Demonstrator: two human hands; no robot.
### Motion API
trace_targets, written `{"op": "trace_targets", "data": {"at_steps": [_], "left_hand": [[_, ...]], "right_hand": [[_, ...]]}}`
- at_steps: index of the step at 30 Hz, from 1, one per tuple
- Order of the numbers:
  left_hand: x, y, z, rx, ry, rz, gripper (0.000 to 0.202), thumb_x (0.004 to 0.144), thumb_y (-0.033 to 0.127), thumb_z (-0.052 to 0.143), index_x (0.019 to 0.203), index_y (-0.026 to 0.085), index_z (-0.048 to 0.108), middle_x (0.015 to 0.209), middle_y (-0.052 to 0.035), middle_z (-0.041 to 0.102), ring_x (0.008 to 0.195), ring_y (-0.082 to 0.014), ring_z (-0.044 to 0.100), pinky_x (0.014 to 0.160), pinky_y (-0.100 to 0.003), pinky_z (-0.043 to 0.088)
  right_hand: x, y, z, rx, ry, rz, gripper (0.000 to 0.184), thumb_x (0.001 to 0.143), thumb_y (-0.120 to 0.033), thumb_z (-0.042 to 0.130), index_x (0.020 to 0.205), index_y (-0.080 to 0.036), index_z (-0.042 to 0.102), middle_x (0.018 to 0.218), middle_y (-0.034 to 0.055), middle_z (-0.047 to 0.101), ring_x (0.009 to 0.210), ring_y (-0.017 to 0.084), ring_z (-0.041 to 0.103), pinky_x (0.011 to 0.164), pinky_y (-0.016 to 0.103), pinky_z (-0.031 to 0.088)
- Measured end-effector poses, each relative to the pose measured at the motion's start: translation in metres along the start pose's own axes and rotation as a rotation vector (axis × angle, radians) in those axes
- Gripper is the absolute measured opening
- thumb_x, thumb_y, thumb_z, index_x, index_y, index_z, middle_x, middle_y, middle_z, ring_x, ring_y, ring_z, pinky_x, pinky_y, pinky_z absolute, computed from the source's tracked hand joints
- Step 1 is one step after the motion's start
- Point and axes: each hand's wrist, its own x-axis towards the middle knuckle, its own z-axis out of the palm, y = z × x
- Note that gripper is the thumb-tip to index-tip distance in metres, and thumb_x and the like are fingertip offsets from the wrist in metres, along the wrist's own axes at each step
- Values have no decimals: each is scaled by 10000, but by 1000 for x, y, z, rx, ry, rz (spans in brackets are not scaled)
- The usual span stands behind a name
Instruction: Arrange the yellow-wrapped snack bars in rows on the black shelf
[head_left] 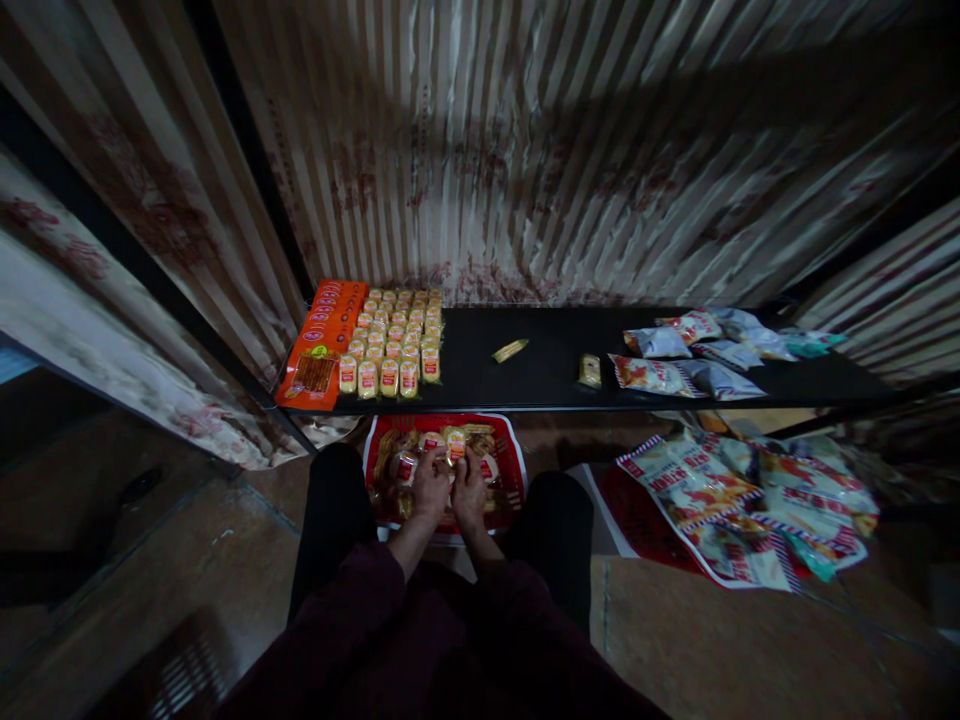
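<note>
Both of my hands reach down into an open red bag (pixel 510 465) of small snack packets on the floor between my knees. My left hand (pixel 430 487) and my right hand (pixel 470 490) sit side by side, fingers curled together around one small yellow packet with a red label (pixel 455 444). More such packets lie loose in the bag around them. On the black shelf (pixel 540 385) ahead, several rows of the same packets (pixel 391 340) stand neatly at the left end.
An orange flattened wrapper (pixel 322 340) lies at the shelf's left edge. Two stray packets (pixel 510 350) (pixel 590 370) lie mid-shelf, with silvery snack bags (pixel 694 350) at the right. A heap of large bags (pixel 742 500) covers the floor to my right. Corrugated metal walls stand behind.
</note>
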Motion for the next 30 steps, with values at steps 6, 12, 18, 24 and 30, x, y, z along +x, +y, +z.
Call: {"op": "trace_targets", "data": {"at_steps": [6, 12, 18, 24, 30], "left_hand": [[-2, 9, 1, 74, 20, 89, 292, 678, 36, 557, 871, 218, 677, 958, -54, 664, 937, -197, 594, 959, -334, 418], [0, 38, 2, 293, 4, 301, 323, 772, 72, 464, 1028, 187, 625, 1021, -66, 637, 949, -172, 587, 914, -343, 459], [13, 58, 5, 300, 41, 402, 288, 797, 105, 465, 1020, 190, 626, 1022, -70, 642, 984, -174, 590, 903, -333, 478], [25, 69, 7, 341, 63, 428, 290, 791, 102, 459, 1001, 197, 635, 1035, -67, 647, 1000, -179, 589, 926, -348, 472], [38, 78, 9, 391, 99, 440, 351, 773, 72, 443, 1055, 162, 631, 1090, -94, 638, 1044, -185, 584, 953, -335, 465]], "right_hand": [[4, -18, -6, 88, -17, -26, 496, 856, -473, 377, 1134, -138, 615, 1116, 158, 659, 1015, 274, 609, 889, 426, 468], [18, -53, -11, 168, -92, -166, 362, 831, -389, 450, 1026, -174, 666, 1011, 109, 684, 980, 245, 601, 874, 380, 475], [42, -67, -2, 108, 12, -244, 415, 839, -341, 438, 1176, -159, 599, 1050, 116, 653, 1007, 232, 569, 949, 428, 426], [57, -69, 7, -23, -9, -326, 422, 869, -256, 395, 1251, -175, 556, 1033, 103, 628, 984, 211, 569, 867, 369, 473], [71, -73, 16, -163, -44, -317, 340, 912, -258, 448, 1223, -187, 564, 1147, 109, 590, 1000, 198, 580, 817, 317, 501]]}}
